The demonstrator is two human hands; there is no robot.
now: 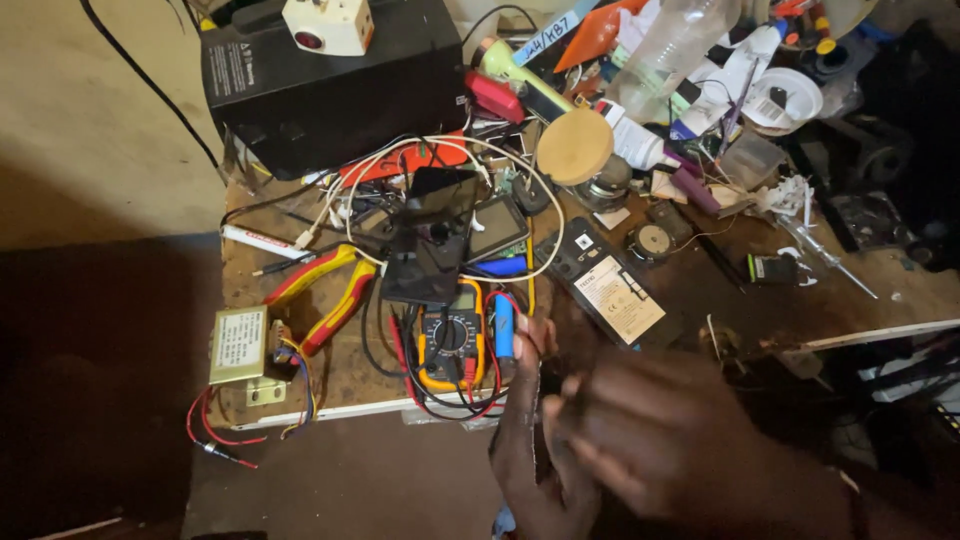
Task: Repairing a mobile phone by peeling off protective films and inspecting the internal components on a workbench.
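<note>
A: What is seen around the hands?

B: A crowded workbench (300, 380) is shown. A yellow multimeter (452, 345) with red and black leads lies just beside the left hand (530, 440), and a blue cylindrical cell (504, 328) is placed between the meter and that hand's raised thumb. Red-and-yellow pliers (325, 290) and a small transformer (238, 345) are found further left. Dark phones (432, 240) are stacked above the meter, and a phone back with a pale label (612, 292) is laid to the right.

A: Where is free room left?

B: The bench's front edge is met just under the meter; beyond it, bare floor (330, 480) lies open at lower left. Clutter is packed along the far side, under a black box (330, 80).

A: How are the hands posed?

B: Both are held close together off the front edge. The right hand (670, 440) is blurred, its fingers loosely spread. A thin dark object (548, 395) seems to be pinched by the left hand's fingers; what it is cannot be told.
</note>
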